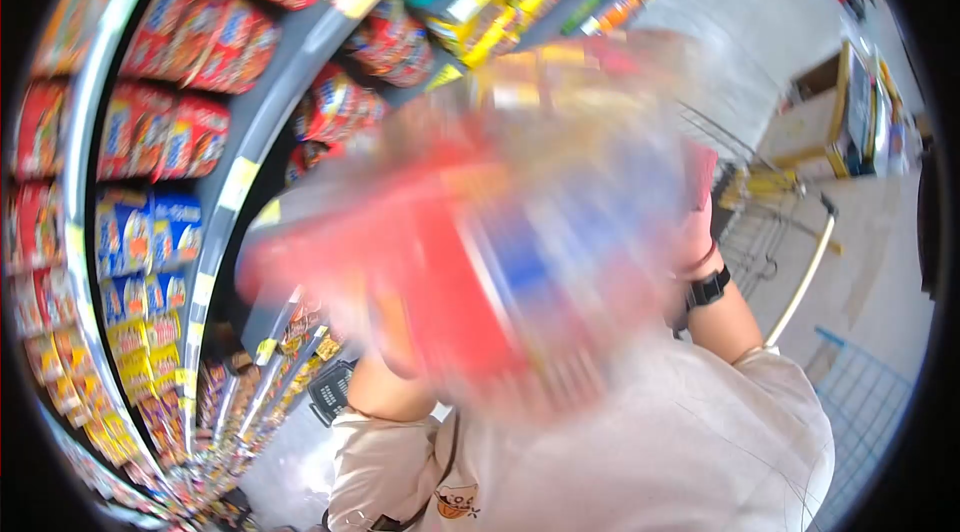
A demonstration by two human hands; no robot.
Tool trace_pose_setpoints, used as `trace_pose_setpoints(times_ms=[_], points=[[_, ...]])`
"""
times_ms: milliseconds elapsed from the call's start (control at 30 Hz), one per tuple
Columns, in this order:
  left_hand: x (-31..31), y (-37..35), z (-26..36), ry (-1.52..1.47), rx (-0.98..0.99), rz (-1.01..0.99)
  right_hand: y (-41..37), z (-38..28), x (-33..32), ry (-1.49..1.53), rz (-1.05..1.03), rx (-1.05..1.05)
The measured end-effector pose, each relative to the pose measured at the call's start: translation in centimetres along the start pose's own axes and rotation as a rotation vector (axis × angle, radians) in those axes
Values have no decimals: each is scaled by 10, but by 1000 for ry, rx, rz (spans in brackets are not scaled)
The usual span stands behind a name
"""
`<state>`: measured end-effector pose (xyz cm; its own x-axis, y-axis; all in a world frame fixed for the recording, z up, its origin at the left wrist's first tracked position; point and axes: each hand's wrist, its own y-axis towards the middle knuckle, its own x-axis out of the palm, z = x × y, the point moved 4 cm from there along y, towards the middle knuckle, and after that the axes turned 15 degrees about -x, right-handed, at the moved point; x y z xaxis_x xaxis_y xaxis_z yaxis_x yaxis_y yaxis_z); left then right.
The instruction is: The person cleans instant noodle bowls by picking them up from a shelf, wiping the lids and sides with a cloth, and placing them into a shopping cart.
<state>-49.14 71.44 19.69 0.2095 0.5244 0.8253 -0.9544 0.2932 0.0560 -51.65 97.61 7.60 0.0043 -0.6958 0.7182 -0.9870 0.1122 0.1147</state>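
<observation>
A large bundle of snack packs point(470, 262), red, blue and yellow and seemingly in clear wrapping, is raised in front of my chest, heavily smeared by motion. At its right edge is my right hand point(697, 232), with a black watch point(709, 287) on the wrist; the fingers are hidden behind the bundle. My left forearm point(390, 392) reaches up to the bundle's lower left side, where the hand itself is lost in the blur. The exact contents of the bundle cannot be made out.
Shelves point(225, 192) with red, blue and yellow noodle or snack packs curve along the left and top. A metal cart point(770, 222) with a pale handle stands at the right. Behind it is an open cardboard box point(815, 112). A dark basket point(330, 392) sits low on the left.
</observation>
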Motion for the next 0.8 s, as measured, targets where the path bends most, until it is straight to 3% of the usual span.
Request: trace_pose_setpoints(times_ms=[67,100,133,300,367,467,533,600,667,700,800], points=[[-28,26,-23,11,-100,116,-4,-11,-39,227,181,58],[-47,41,-38,30,-151,175,-7,-20,-56,180,225,42],[-80,50,-56,195,-230,370,-15,-27,-84,95,279,33],[-189,96,-145,309,-712,451,-36,-60,-167,57,383,-78],[-212,116,-186,449,-712,440,-53,-70,-185,0,491,-113],[-216,152,-256,868,-707,347,-74,-81,-203,-43,602,-176],[-197,170,-307,966,-671,243,-84,-84,-206,-43,719,-160],[-188,181,-353,958,-782,244,-95,-85,-212,-59,752,-174],[-198,185,-394,942,-942,343,-103,-85,-210,-45,801,-177],[-237,185,-428,1068,-994,451,-106,-86,-207,-54,809,-185],[-256,181,-457,1071,-1114,494,-112,-90,-192,-44,819,-193]])
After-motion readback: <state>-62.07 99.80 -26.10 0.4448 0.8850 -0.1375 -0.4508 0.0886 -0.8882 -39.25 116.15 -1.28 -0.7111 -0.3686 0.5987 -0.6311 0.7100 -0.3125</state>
